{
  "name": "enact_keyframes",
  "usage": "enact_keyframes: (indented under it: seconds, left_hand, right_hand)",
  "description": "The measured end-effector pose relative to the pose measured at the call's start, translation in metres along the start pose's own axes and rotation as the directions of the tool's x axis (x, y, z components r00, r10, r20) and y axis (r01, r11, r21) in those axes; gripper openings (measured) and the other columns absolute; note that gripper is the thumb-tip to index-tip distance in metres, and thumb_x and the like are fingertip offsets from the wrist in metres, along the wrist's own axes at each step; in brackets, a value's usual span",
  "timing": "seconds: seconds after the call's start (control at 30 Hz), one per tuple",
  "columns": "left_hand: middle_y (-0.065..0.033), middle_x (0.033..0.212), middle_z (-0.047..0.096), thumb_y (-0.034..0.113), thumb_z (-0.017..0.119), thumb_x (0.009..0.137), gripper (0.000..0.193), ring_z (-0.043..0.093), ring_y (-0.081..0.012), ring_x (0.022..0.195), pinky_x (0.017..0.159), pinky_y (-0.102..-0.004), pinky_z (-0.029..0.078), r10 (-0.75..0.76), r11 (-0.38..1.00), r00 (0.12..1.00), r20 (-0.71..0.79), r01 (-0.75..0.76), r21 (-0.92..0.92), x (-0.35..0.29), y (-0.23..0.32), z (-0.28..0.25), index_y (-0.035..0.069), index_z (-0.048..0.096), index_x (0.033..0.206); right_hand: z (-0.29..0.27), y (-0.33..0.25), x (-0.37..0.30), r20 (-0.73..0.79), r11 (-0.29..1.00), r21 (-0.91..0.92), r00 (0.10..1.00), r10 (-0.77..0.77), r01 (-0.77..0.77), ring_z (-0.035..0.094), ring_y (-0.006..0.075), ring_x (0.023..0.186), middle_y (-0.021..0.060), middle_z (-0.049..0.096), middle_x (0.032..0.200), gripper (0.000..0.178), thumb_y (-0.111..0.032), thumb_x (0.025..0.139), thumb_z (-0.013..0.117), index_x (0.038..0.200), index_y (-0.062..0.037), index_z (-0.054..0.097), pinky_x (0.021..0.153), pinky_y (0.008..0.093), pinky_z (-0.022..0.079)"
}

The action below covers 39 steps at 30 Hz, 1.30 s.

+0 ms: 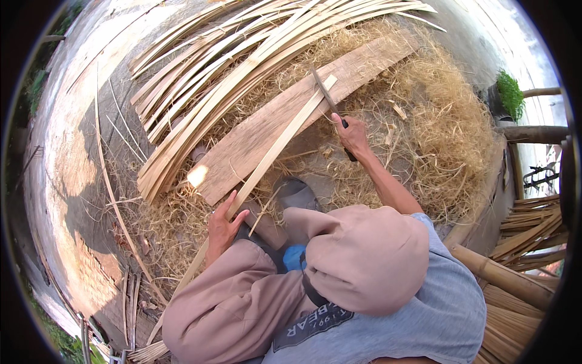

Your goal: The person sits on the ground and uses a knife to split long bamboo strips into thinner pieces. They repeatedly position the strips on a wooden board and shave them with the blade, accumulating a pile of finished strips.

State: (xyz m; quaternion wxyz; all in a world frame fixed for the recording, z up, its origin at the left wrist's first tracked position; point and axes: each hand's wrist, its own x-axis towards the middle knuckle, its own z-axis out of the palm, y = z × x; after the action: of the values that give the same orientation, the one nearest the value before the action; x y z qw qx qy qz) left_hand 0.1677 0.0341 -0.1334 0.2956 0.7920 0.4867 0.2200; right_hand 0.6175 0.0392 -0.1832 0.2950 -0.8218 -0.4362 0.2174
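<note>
A long pale bamboo strip (284, 139) runs up from beside my left leg and lies over a wide wooden plank (254, 145). My left hand (223, 227) is at the plank's near end, with the strip between its thumb and fingers. Farther up, my right hand (351, 134) is closed round the black handle of a knife (324, 91). The dark blade points up and to the left, crossing the strip near its far end. From this view I cannot tell how deep the edge sits on the strip.
Many split bamboo strips (242, 67) lie in a fanned pile beyond the plank on the left. Curly shavings (442, 121) cover the floor around it. A thick bamboo pole (503, 276) and more strips (533, 230) are at my right. My shoe (297, 194) is by the plank.
</note>
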Motion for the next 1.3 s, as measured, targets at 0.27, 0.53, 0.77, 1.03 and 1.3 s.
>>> enact_keyframes:
  seconds: [0.27, 0.53, 0.77, 1.03, 1.3]
  left_hand:
    - [-0.0214, 0.093, 0.072, 0.031, 0.071, 0.097, 0.037, 0.069, -0.0379, 0.083, 0.075, -0.0419, 0.051, -0.171, 0.974, 0.979, 0.114, 0.150, 0.172, 0.010, 0.001, -0.003, 0.018, 0.071, 0.132]
    - [-0.0224, 0.096, 0.073, 0.040, 0.066, 0.099, 0.037, 0.071, -0.0380, 0.089, 0.079, -0.0432, 0.053, -0.232, 0.973, 0.958, 0.168, 0.226, 0.052, 0.020, -0.004, -0.007, 0.018, 0.072, 0.129]
    - [-0.0221, 0.096, 0.074, 0.046, 0.060, 0.103, 0.042, 0.072, -0.0379, 0.094, 0.084, -0.0426, 0.053, -0.318, 0.941, 0.890, 0.327, 0.340, -0.009, 0.023, -0.015, -0.015, 0.016, 0.071, 0.130]
    - [-0.0226, 0.090, 0.072, 0.049, 0.054, 0.105, 0.045, 0.072, -0.0380, 0.089, 0.081, -0.0414, 0.053, -0.277, 0.957, 0.913, 0.299, 0.289, 0.005, 0.015, -0.024, -0.011, 0.016, 0.071, 0.130]
    - [-0.0223, 0.092, 0.072, 0.050, 0.051, 0.106, 0.047, 0.072, -0.0382, 0.091, 0.081, -0.0416, 0.053, -0.248, 0.960, 0.904, 0.347, 0.277, -0.038, 0.022, -0.020, -0.015, 0.013, 0.071, 0.128]
  right_hand:
    - [0.047, -0.036, -0.124, 0.241, 0.857, -0.003, 0.832, -0.500, 0.516, 0.062, 0.0256, 0.062, 0.0139, 0.064, 0.072, 0.056, -0.056, 0.098, 0.063, 0.085, -0.0010, 0.066, 0.055, 0.0438, 0.048]
    - [-0.044, 0.022, 0.010, -0.131, 0.998, 0.005, 0.990, 0.060, -0.059, 0.046, 0.0174, 0.045, 0.0029, 0.050, 0.051, 0.059, -0.053, 0.100, 0.061, 0.070, -0.0030, 0.061, 0.045, 0.0370, 0.038]
    - [0.016, 0.009, -0.081, 0.082, 0.892, 0.026, 0.889, -0.451, 0.451, 0.050, 0.0170, 0.048, 0.0030, 0.056, 0.057, 0.056, -0.054, 0.100, 0.061, 0.073, -0.0049, 0.060, 0.045, 0.0391, 0.040]
    - [-0.037, 0.013, -0.001, -0.056, 0.996, 0.057, 0.996, -0.062, 0.065, 0.044, 0.0158, 0.047, 0.0020, 0.049, 0.053, 0.061, -0.056, 0.100, 0.061, 0.071, -0.0037, 0.060, 0.044, 0.0371, 0.035]
    - [-0.039, 0.039, 0.015, -0.153, 0.925, 0.274, 0.937, 0.313, -0.264, 0.058, 0.0175, 0.052, 0.0059, 0.054, 0.057, 0.063, -0.057, 0.100, 0.060, 0.069, -0.0023, 0.059, 0.050, 0.0359, 0.046]
